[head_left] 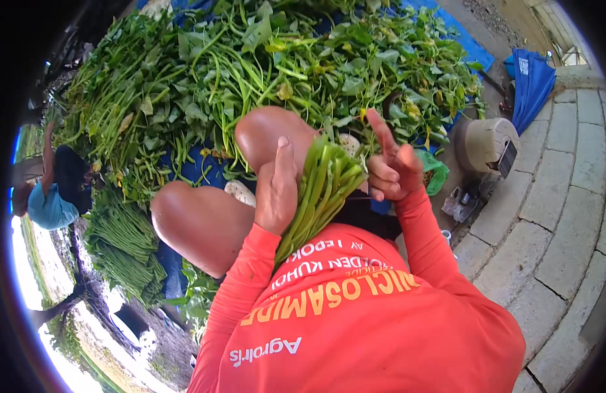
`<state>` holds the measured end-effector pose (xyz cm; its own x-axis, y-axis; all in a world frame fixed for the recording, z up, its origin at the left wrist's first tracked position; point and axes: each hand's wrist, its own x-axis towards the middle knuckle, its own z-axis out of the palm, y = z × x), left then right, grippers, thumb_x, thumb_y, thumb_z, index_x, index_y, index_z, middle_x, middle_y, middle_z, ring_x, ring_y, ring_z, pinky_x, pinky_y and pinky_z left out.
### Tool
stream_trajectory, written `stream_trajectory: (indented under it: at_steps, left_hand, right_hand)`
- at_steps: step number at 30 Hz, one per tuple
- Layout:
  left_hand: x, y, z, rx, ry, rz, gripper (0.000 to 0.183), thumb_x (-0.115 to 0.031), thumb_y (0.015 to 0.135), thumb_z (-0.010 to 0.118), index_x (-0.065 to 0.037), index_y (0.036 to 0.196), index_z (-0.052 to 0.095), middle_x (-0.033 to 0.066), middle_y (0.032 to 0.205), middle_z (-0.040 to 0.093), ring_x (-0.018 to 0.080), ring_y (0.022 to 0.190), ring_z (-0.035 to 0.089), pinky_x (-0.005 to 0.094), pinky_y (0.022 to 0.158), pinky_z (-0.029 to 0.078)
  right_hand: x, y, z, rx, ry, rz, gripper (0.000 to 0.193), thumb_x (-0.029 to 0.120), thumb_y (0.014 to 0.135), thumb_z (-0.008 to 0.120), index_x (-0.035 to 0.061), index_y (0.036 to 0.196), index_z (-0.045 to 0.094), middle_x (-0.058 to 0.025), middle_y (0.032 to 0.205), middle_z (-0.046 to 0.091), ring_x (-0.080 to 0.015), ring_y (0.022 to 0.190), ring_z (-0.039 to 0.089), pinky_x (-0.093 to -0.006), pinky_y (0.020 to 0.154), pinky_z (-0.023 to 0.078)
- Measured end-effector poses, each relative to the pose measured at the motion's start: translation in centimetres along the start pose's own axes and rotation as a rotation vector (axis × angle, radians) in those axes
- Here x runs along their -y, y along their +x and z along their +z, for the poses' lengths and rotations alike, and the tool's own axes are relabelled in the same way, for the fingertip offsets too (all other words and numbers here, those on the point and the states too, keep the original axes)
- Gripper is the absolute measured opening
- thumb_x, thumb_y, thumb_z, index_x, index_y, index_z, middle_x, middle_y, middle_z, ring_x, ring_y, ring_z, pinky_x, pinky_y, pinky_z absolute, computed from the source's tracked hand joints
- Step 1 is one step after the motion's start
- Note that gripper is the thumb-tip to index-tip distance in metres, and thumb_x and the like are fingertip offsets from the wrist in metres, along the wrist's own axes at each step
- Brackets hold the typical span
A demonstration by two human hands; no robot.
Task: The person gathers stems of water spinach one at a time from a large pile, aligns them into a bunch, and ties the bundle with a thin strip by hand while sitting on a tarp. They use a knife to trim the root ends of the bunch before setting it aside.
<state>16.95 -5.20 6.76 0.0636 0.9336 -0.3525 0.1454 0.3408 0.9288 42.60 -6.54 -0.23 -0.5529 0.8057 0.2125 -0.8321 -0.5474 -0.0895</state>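
Observation:
A thick bunch of green leafy-vegetable stems [321,190] leans across my lap, its cut ends pointing up and away from me. My left hand [277,190] is closed against the bunch's left side, thumb up; part of its grip is hidden. To the right of the cut ends, my right hand [396,167] is raised with the index finger stretched out and the other fingers curled in. A thin line seems to run between it and the bunch, but whatever those fingers hold is too small to make out. Both hands are in front of my bare knees.
A large heap of leafy green stems [250,59] covers a blue tarp [463,39] ahead. Stacked bundles [123,245] lie at left, near a person in a blue shirt [51,206]. At right are a beige container [481,145], a folded blue umbrella [533,88], a green plastic bag [434,171] and paving blocks [545,196].

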Motion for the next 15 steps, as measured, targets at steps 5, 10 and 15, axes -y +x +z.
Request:
stream_trajectory:
  at_steps: [5, 10, 15]
  left_hand:
    - [3.3, -1.4, -0.5, -0.169, -0.025, 0.464, 0.038, -0.025, 0.116, 0.035, -0.003, 0.096, 0.059, 0.0018, 0.069, 0.042, 0.0124, 0.063, 0.036, 0.0307, 0.058, 0.032]
    - [-1.6, -3.4, -2.4, 0.299, 0.542, 0.795, 0.022, -0.022, 0.093, 0.067, -0.001, 0.1, 0.067, 0.0169, 0.085, 0.063, 0.0349, 0.078, 0.063, 0.043, 0.073, 0.051]
    - [-0.4, -3.1, -2.6, 0.242, 0.488, 0.927, 0.029, -0.026, 0.096, 0.062, -0.001, 0.109, 0.067, 0.0192, 0.098, 0.067, 0.0382, 0.088, 0.067, 0.0454, 0.082, 0.054]
  right_hand:
    - [2.5, -0.6, 7.4, -0.096, -0.698, 0.479, 0.036, 0.014, 0.102, 0.07, -0.0009, 0.135, 0.07, -0.0144, 0.096, 0.074, -0.0243, 0.071, 0.072, -0.0471, 0.081, 0.063]
    - [-3.3, 6.2, 14.8, 0.161, -1.683, -0.065, 0.033, 0.01, 0.099, 0.072, 0.014, 0.132, 0.076, -0.0095, 0.129, 0.063, -0.0202, 0.115, 0.062, -0.0323, 0.097, 0.05]
    - [-7.9, 12.1, 15.6, 0.401, -1.732, -0.316, 0.055, 0.003, 0.094, 0.075, 0.0089, 0.147, 0.063, -0.0099, 0.114, 0.059, -0.0188, 0.102, 0.059, -0.0333, 0.088, 0.05]
